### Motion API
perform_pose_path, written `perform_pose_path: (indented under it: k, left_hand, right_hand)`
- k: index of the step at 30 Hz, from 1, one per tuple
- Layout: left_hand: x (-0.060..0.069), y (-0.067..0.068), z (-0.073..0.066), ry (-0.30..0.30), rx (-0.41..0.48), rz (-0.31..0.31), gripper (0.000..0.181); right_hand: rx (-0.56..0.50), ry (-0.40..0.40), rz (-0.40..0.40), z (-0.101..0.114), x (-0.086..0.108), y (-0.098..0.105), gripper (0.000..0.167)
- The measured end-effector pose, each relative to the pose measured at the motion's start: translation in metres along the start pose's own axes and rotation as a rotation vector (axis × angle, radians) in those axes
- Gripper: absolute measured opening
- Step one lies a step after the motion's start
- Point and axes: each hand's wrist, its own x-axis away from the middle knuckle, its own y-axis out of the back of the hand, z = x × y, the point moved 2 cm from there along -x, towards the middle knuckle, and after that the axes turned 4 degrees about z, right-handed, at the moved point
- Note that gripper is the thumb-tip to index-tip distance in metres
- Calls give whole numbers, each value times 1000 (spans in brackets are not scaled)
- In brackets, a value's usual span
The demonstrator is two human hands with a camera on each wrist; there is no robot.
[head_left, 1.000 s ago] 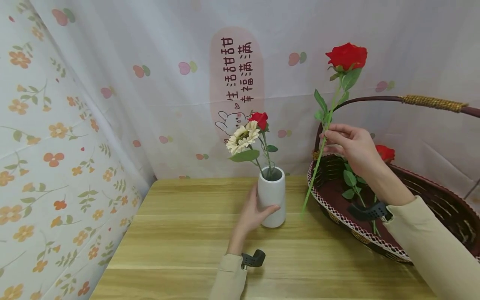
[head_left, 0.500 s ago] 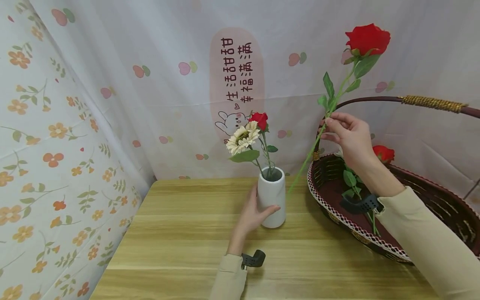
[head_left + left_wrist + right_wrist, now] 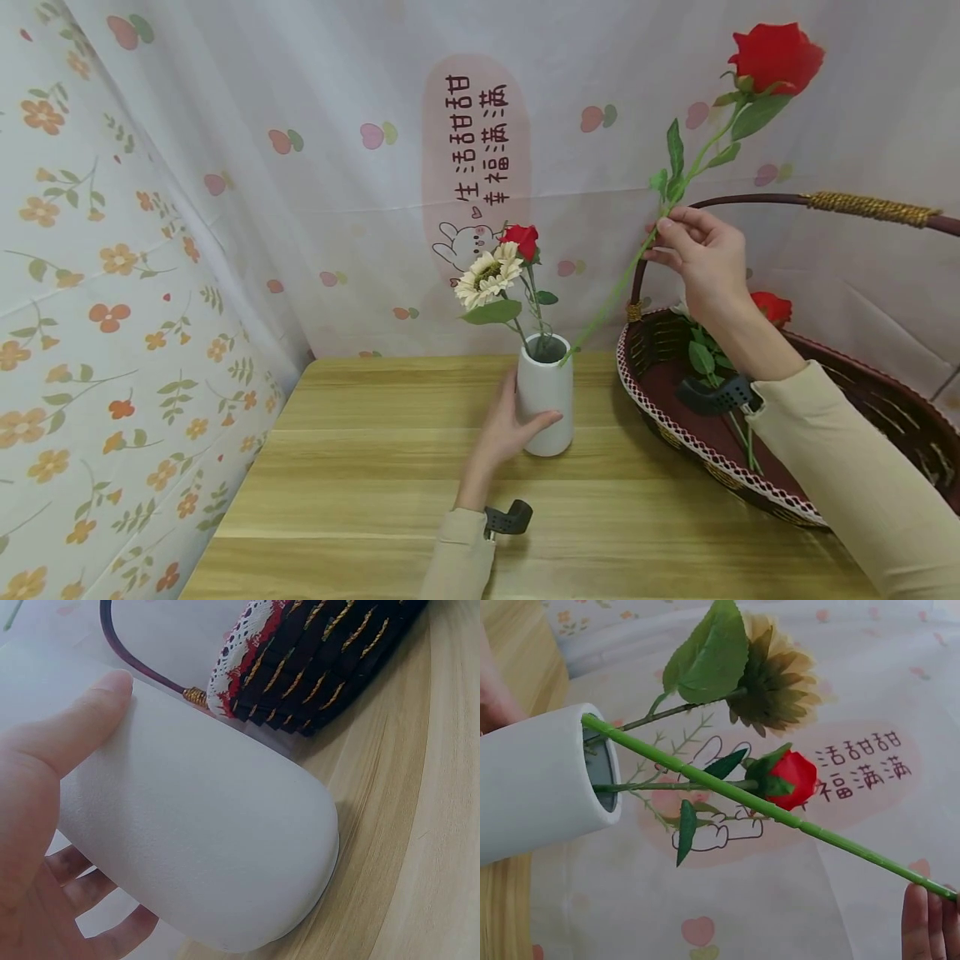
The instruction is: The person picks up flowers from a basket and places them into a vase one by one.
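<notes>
A white vase [image 3: 545,408] stands upright on the wooden table, gripped round its side by my left hand [image 3: 506,429]; the left wrist view shows the thumb [image 3: 97,712] across the vase [image 3: 202,817]. It holds a cream flower [image 3: 488,277] and a small red rose [image 3: 522,242]. My right hand [image 3: 708,258] pinches the green stem of a large red rose [image 3: 777,58], which leans up to the right. In the right wrist view that stem [image 3: 780,815] has its lower end at the vase mouth [image 3: 604,765]; whether it touches the rim I cannot tell.
A dark woven basket [image 3: 675,437] with a lace rim and an arched handle [image 3: 870,208] is at the right, under my right forearm. Inside lie another red rose [image 3: 772,308] and green stems. A printed curtain [image 3: 360,208] hangs behind the table.
My right hand has moved up, and the large rose has tilted further right, its stem's lower end swinging left to the vase mouth. My left hand and the vase have stayed in place.
</notes>
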Motion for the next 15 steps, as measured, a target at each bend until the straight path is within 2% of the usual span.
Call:
perform_pose_path:
  k: [7,15]
  left_hand:
    - [1,1,-2,5,4,-1,94]
    - [1,1,-1,-3,2,-2,93]
  right_hand:
    - [-22,37,-4,1,-4,-5,15]
    - [47,38,-5,-6,-1,-5,14]
